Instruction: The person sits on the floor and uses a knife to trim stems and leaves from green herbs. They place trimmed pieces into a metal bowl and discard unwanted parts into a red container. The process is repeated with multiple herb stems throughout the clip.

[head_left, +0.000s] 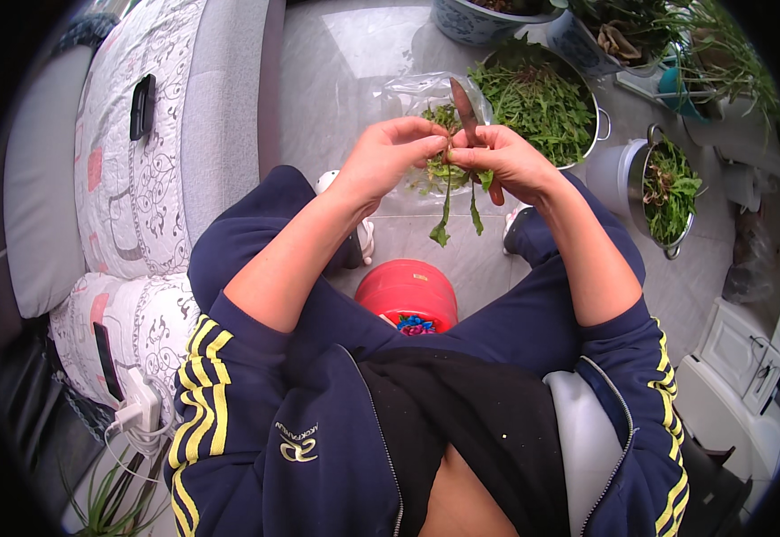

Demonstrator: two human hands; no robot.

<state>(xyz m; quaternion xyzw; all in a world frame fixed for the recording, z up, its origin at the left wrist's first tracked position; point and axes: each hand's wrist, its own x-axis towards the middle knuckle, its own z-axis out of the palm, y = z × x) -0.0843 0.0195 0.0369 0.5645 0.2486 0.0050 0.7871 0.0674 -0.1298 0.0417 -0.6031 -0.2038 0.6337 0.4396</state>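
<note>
My left hand (396, 158) pinches a small leafy green plant (441, 231) at its stem between thumb and fingers. My right hand (507, 161) meets it there, its thumb and fingers close around the same stem. A knife with a brown-stained blade (465, 104) is gripped in that right hand, blade pointing away from me and its reddish handle end showing below the palm. Leaves dangle beneath both hands. Under them on the floor lies a clear plastic bag (400, 94) with plant scraps. Just beyond my right hand stands a wide metal pot (596, 124) heaped with greens (541, 101).
Between my legs is a red stool (406, 285). At right, a smaller metal pot (639, 198) of greens sits beside a whitish plastic bucket (606, 171). Potted plants (474, 23) line the back. A sofa (225, 121) on the left holds a black case (142, 107), phone (108, 359) and power strip (143, 399).
</note>
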